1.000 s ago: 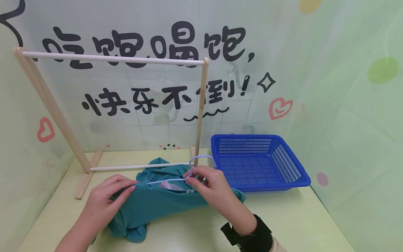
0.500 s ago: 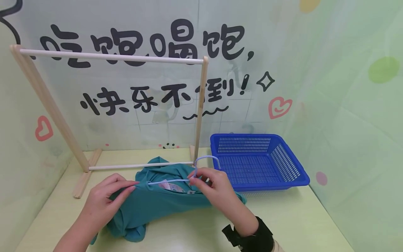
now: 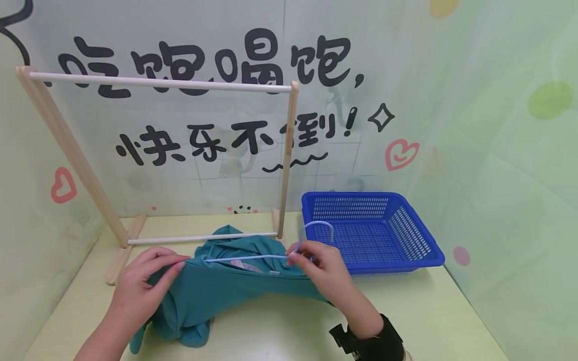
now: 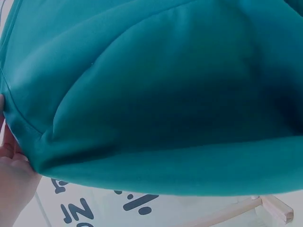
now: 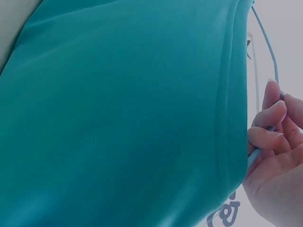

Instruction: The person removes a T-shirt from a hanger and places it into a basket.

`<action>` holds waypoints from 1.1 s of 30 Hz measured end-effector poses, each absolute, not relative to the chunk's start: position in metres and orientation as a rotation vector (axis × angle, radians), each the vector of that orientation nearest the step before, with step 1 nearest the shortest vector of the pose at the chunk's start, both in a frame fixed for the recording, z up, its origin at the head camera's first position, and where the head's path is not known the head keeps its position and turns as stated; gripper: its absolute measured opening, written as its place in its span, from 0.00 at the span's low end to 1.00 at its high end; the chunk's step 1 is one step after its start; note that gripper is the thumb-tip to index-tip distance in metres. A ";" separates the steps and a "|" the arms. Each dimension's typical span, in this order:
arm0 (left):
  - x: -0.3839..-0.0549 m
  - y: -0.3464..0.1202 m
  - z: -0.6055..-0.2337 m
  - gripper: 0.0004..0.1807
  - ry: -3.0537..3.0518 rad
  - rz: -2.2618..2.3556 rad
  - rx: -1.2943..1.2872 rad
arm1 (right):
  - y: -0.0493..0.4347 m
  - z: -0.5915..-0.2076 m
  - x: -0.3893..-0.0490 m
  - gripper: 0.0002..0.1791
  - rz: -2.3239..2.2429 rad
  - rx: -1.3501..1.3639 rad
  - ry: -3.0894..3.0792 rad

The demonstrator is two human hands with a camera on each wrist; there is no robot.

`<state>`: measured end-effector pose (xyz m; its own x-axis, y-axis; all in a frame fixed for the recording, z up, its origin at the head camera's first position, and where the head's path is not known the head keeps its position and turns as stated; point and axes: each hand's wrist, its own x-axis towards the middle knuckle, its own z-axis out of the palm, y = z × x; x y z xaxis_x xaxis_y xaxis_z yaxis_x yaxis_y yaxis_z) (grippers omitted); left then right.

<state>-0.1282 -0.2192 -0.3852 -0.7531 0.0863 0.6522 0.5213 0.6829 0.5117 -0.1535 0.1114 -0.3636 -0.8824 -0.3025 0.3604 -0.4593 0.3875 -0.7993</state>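
Observation:
A teal shirt (image 3: 235,288) lies bunched at the middle of the table, its neckline facing up. Through that opening runs a light blue clothes hanger (image 3: 253,257), one arm tucked under the fabric at the left. My right hand (image 3: 320,265) pinches the hanger at the base of its hook, and the hook overlaps the basket in the head view. With thumb and fingers, my left hand (image 3: 146,281) pinches the shirt at its left shoulder. In the right wrist view the fingers (image 5: 272,116) curl round the hanger's wire beside the teal cloth. Cloth fills most of the left wrist view.
Behind the shirt stands a wooden rack with a white top bar (image 3: 158,82) and a low white bar (image 3: 180,239). A blue perforated basket (image 3: 384,265) sits at the back right. Printed curtain walls (image 3: 496,175) enclose the table.
My right hand has moved to the right with the hanger's hook, and more of the hanger's arm shows at the neckline. My left hand has shifted slightly left, still pinching the shirt.

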 end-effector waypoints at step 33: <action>-0.124 -0.222 -0.383 0.08 -2.218 -1.026 -0.092 | 0.146 -0.365 -0.156 0.07 1.658 0.631 -2.267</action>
<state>-0.1236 -0.2217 -0.3830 -0.7652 -0.2082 0.6092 0.3294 0.6863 0.6484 -0.1556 0.1460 -0.3646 -0.8713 -0.1895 0.4527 -0.4888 0.2536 -0.8347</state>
